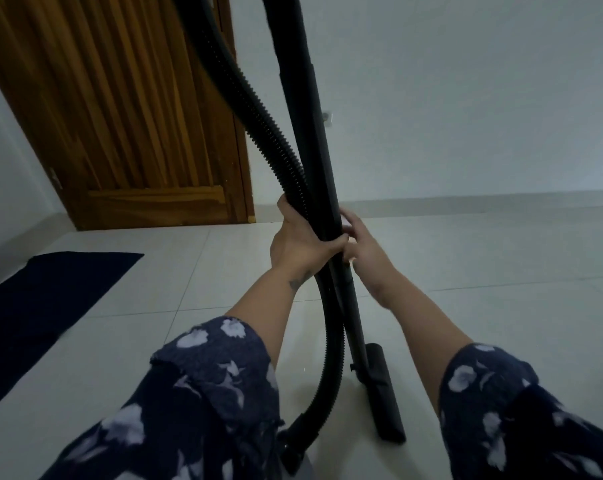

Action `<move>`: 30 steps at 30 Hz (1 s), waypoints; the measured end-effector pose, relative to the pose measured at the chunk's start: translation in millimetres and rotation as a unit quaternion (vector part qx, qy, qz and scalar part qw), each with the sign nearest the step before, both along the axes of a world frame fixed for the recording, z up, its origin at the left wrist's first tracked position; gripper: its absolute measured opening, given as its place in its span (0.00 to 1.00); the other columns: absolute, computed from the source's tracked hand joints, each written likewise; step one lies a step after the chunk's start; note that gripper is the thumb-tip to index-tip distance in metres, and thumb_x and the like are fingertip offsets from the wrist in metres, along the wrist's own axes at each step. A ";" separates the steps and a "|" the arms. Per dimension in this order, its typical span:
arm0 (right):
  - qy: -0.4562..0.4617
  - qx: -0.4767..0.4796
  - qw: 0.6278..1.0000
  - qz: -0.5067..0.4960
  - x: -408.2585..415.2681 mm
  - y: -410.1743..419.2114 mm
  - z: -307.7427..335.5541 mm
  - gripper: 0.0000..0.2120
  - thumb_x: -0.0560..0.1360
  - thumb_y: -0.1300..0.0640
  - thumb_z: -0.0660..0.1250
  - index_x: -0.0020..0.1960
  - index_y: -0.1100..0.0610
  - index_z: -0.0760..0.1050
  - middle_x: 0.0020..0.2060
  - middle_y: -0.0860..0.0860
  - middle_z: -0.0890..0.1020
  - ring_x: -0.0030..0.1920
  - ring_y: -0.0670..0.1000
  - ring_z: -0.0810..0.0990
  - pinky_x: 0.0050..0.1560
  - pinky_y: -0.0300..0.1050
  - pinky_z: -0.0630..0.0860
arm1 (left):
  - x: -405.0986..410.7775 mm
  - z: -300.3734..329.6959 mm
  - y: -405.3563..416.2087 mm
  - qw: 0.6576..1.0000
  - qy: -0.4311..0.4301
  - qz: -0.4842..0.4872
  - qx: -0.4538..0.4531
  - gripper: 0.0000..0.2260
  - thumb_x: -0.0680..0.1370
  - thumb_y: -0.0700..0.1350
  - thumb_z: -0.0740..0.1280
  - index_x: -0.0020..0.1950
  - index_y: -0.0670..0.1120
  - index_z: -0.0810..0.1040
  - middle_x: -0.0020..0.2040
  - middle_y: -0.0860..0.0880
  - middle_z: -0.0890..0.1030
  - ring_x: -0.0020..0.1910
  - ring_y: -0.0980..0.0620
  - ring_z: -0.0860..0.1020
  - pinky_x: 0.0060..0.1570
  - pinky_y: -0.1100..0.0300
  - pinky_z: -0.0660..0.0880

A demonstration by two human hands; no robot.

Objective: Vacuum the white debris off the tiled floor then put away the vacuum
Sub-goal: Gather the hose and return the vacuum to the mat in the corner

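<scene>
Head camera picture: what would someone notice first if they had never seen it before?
First, the tall black vacuum wand and ribbed hose standing up in the middle, with the left hand gripping both and the right hand at the wand's right side. Then the wooden door behind on the left, and the dark mat on the white tiled floor.

Dim, flat, bluish light; no clear source. Shadows soft and faint. Weak sheen on floor tiles point(483, 306), no hard glare. Strong wide-angle distortion: door point(127, 116) and wall edges bow toward frame borders. Black vacuum tube point(314, 161) near-silhouette, detail lost. Sleeves point(203, 393) at bottom soft, slight blur.
</scene>
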State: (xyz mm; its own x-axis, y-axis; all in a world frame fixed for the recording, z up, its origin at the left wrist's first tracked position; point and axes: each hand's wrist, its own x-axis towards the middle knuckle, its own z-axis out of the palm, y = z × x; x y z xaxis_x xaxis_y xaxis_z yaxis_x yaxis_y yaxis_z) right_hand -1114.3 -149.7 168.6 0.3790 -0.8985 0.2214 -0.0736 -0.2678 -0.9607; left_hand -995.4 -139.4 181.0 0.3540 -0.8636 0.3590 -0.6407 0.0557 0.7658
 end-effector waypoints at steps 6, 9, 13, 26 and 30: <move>0.081 -0.074 0.992 -0.067 8.1 -4.0 -55.1 0.47 0.72 0.58 0.74 0.79 0.42 0.49 0.65 0.47 0.78 0.63 0.48 0.78 0.61 0.46 0.77 | -8.7 7.5 8.0 0.999 -0.011 0.035 0.011 0.46 0.65 0.59 0.76 0.73 0.48 0.53 0.60 0.50 0.78 0.54 0.47 0.80 0.44 0.62 0.70; 0.097 -0.134 0.975 -0.148 20.3 -4.1 -57.6 0.57 0.70 0.51 0.77 0.73 0.32 0.33 0.61 0.51 0.82 0.57 0.52 0.82 0.59 0.51 0.79 | -11.8 11.3 12.8 0.998 -0.008 0.058 -0.008 0.46 0.65 0.59 0.76 0.73 0.48 0.54 0.59 0.51 0.78 0.54 0.48 0.80 0.44 0.62 0.70; 0.097 -0.179 0.960 -0.192 37.7 3.0 -70.8 0.59 0.70 0.48 0.76 0.65 0.26 0.24 0.63 0.53 0.79 0.58 0.54 0.81 0.59 0.51 0.78 | -7.3 10.6 17.6 0.998 -0.014 0.068 -0.008 0.47 0.65 0.59 0.76 0.74 0.47 0.53 0.60 0.50 0.78 0.54 0.47 0.79 0.42 0.61 0.71; 0.127 -0.321 0.899 -0.270 69.9 35.1 -79.2 0.44 0.70 0.48 0.73 0.73 0.43 0.45 0.46 0.55 0.84 0.39 0.58 0.83 0.37 0.44 0.74 | 47.2 -55.4 99.8 0.998 0.044 -0.037 0.018 0.40 0.76 0.59 0.65 0.77 0.61 0.40 0.63 0.53 0.74 0.61 0.55 0.76 0.57 0.54 0.76; 0.144 -0.369 0.889 -0.230 87.3 54.7 -75.8 0.41 0.69 0.49 0.70 0.72 0.44 0.47 0.42 0.54 0.82 0.35 0.57 0.80 0.33 0.41 0.69 | 88.0 -130.3 168.5 0.992 0.028 0.072 0.103 0.25 0.81 0.55 0.58 0.77 0.57 0.55 0.61 0.54 0.74 0.62 0.53 0.73 0.59 0.56 0.71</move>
